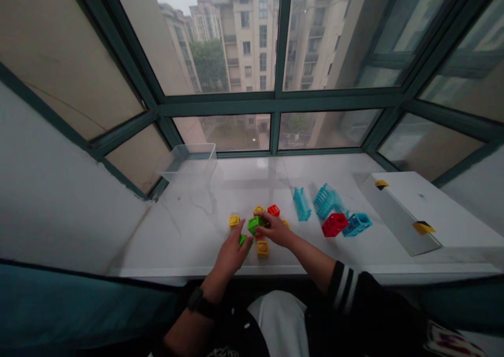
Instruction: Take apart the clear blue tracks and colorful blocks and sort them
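Observation:
My right hand (276, 230) pinches a green cube block (254, 225) from its right side, just over the white sill. My left hand (231, 251) is closed round another green block (243, 239), mostly covered by the fingers. Around the hands lie small toy blocks: a yellow block (234, 221) to the left, a yellow block (262, 249) in front, and a yellow block (259, 210) behind. A red block (273, 210) sits beyond my right hand. More yellow and red shows partly hidden beside and beneath my right fingers.
Blue openwork toy pieces (302, 205) stand to the right, with a larger red block (334, 224) and a blue block (356, 224). A clear plastic box (191, 163) is at the back left. On the right is a white box (441, 210) with yellow-black tabs. Windows edge the sill (165, 247).

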Demonstrator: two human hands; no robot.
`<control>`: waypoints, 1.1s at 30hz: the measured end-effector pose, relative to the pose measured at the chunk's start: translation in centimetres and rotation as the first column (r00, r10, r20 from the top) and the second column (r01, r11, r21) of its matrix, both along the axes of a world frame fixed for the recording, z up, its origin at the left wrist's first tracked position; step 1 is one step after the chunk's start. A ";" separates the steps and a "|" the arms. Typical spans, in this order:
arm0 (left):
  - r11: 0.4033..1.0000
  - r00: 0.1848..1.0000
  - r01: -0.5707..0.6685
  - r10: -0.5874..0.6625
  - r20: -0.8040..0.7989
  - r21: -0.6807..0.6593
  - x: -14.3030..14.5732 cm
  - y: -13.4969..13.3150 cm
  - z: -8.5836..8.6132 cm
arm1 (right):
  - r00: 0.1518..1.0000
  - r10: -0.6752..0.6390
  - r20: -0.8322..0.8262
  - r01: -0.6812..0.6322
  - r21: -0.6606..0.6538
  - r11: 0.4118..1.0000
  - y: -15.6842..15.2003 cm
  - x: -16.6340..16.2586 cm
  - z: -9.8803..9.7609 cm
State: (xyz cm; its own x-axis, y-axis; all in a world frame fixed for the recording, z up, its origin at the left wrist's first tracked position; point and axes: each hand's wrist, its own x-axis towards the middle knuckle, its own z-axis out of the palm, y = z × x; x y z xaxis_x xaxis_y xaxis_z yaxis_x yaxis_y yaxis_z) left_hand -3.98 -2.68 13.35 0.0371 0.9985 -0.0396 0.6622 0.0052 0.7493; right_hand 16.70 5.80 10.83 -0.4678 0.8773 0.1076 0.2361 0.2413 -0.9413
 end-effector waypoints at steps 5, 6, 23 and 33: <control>0.976 0.977 -0.210 0.212 0.031 -0.054 -2.4 -0.6 -0.5 | 0.985 -0.138 0.106 0.122 0.149 0.981 2.2 -1.7 -1.2; 0.975 0.974 -0.217 0.219 0.049 -0.053 -2.7 -0.8 -0.7 | 0.979 -0.137 0.150 0.109 0.186 0.977 2.4 -2.3 -1.4; 0.999 0.995 0.029 -0.032 0.091 0.035 3.8 1.5 -0.4 | 0.999 0.041 -0.025 -0.042 -0.075 0.996 -3.1 1.3 -0.7; 0.980 0.934 -0.157 0.187 -0.306 0.119 -2.4 4.2 -0.6 | 0.925 -0.181 0.334 0.088 0.276 0.957 -4.5 7.7 -3.5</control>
